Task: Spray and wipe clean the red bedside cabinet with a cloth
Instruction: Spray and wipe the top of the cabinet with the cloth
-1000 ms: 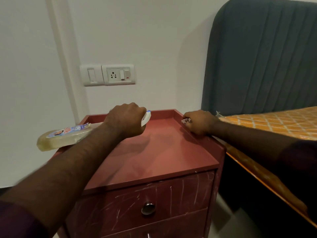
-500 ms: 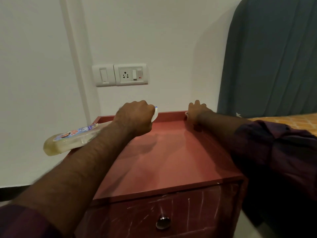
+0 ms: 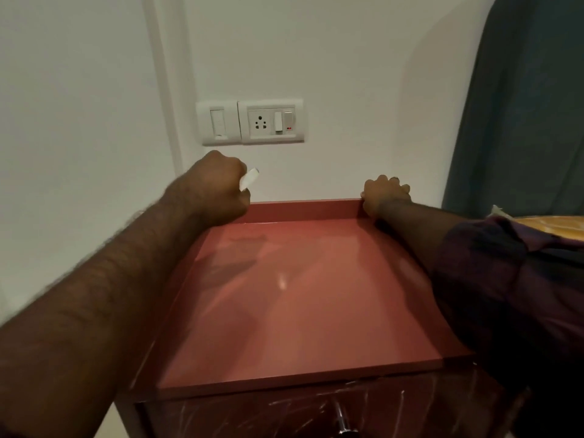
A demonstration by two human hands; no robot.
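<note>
Head view puts your right hand (image 3: 384,194) at the back right corner of the red cabinet (image 3: 294,298), fingers curled over its rim. Whether they also pinch a cloth, you cannot tell. Your left hand (image 3: 218,188) is fisted at the back left corner round a spray nozzle (image 3: 249,178), only its white tip showing. The glossy top stretches from both hands toward the frame's bottom, so wiping likely means pulling toward yourself.

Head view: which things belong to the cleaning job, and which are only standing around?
Job: red cabinet; left hand gripping white sprayer tip; right hand at its back corner.
Idle: wall switch panel; teal headboard; orange mattress.
</note>
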